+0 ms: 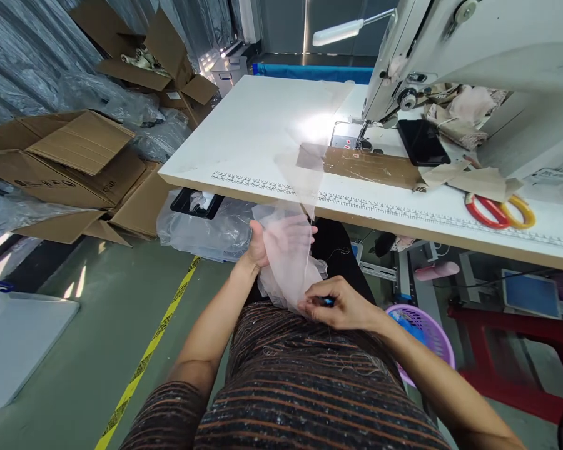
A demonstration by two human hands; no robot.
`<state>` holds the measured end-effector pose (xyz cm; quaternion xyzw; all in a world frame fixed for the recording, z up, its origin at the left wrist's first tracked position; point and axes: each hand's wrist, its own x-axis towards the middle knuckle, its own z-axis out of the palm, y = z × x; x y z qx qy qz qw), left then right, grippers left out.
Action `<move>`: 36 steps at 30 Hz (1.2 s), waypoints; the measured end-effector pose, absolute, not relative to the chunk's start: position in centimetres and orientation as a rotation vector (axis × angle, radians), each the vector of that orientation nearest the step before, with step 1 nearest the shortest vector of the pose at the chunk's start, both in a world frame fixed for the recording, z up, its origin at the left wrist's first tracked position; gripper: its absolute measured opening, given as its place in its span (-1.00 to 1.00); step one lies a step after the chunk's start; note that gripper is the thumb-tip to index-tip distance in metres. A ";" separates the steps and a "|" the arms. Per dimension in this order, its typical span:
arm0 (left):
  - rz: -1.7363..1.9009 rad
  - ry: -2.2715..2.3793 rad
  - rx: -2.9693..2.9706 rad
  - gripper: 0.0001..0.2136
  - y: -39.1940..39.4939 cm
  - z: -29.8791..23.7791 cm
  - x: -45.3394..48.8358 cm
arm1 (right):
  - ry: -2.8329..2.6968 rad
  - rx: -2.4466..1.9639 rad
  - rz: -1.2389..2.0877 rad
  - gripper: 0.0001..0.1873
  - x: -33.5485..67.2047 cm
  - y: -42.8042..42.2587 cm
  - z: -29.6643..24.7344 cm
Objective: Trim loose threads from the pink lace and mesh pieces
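Observation:
A strip of sheer pale pink fabric (288, 259) hangs from the table edge down over my lap. Behind it my left hand (274, 240) lies flat, palm up, its spread fingers showing through the cloth and the thumb at the left edge. Lower down, my right hand (333, 303) is closed, with thumb and fingertips pinching the fabric's lower edge. Something small, dark and blue (327, 301) shows inside that hand; I cannot make out its kind. The fabric's upper part runs onto the white tabletop (244, 125), toward the sewing machine's presser foot (362, 132).
The sewing machine (403, 75) stands at the right, with brown card (373, 165), a black phone (423, 142) and red-and-yellow scissors (497, 211) near it. Cardboard boxes (79, 150) fill the left. A purple basket (438, 337) and red stool (520, 350) sit below right.

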<state>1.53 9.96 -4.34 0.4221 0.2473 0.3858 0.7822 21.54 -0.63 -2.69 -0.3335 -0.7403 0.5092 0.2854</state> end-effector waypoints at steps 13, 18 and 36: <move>0.878 0.917 1.300 -0.68 9.5 -3.1 1.3 | -1.843 -1.238 1.150 -0.48 23.1 4.3 -2.8; 0.889 0.946 1.281 -0.72 9.1 -3.0 1.2 | -1.801 -1.248 1.177 -0.31 22.1 6.7 -3.8; 0.920 0.978 1.256 -0.77 8.2 -2.9 1.1 | -1.760 -1.210 1.138 -0.34 19.8 6.1 -3.4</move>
